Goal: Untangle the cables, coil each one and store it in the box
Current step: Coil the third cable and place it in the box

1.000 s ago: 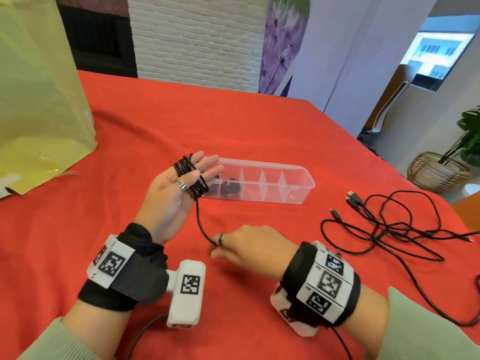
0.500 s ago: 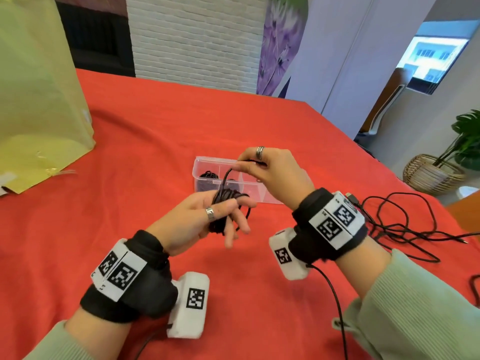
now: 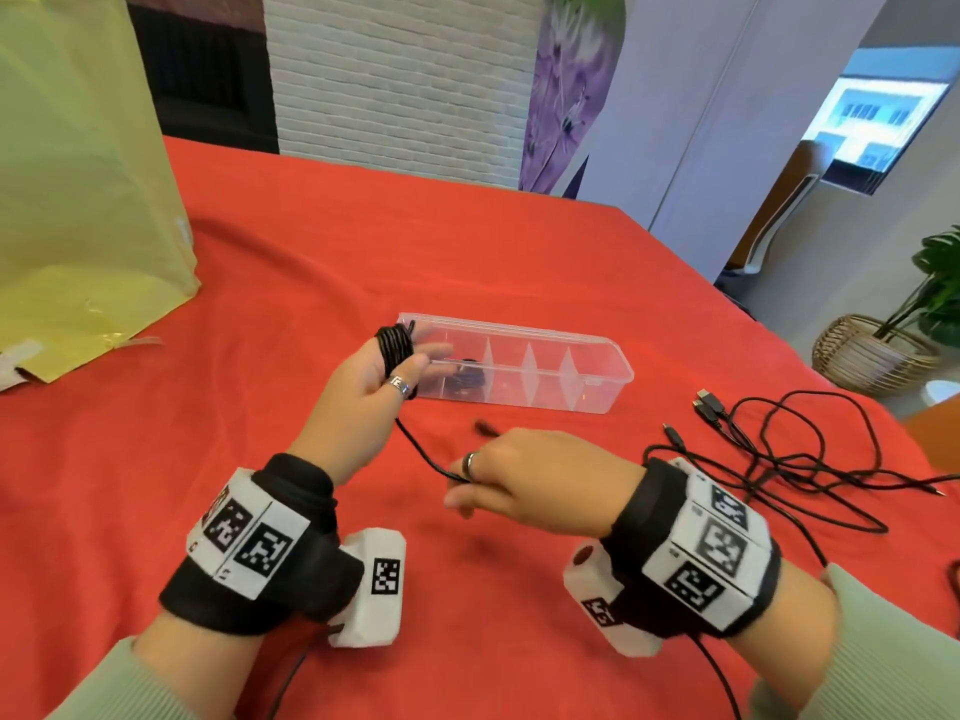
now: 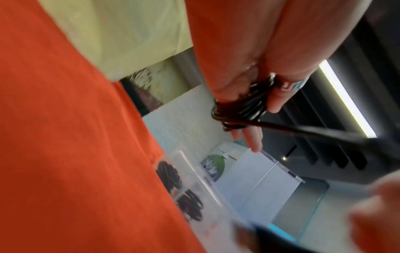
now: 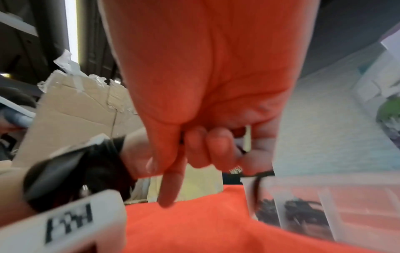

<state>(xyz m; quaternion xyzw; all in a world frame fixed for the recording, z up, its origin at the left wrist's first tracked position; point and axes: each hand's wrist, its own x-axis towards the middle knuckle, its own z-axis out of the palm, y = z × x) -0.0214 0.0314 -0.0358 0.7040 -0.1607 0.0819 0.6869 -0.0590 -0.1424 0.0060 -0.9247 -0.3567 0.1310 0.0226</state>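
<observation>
The cable (image 3: pixel 415 449) is thin, black and limp. Most of it is wound in tight turns around the outstretched fingers (image 3: pixel 434 350) of the left hand (image 3: pixel 374 381), which is raised just in front of the near-left corner of the box (image 3: pixel 613 379). A short tail runs from that coil (image 3: pixel 395 345) down and away from the box to the right hand (image 3: pixel 524 480). It looks light and soft, likely to spring loose or slide off the fingers if tension drops, so the best hold is probably a pinch on the tail close to its free end, with the coil pressed by a thumb when it comes off.

The left hand is palm up, its fingers nearly straight and spread enough to serve as a spool, not clenched; the wrist view shows the turns bunched around two or more fingers. The right hand hovers low over the cloth (image 3: pixel 260 304), in front of the box, knuckles up. Its thumb and curled fingers are closed on the tail, and the plug (image 3: pixel 483 427) pokes out past them toward the box.

Two dark coils already sit in the compartments at the left end of the box. To the right of the box, well apart, a tangle (image 3: pixel 769 459) of more cables waits on the cloth.
</observation>
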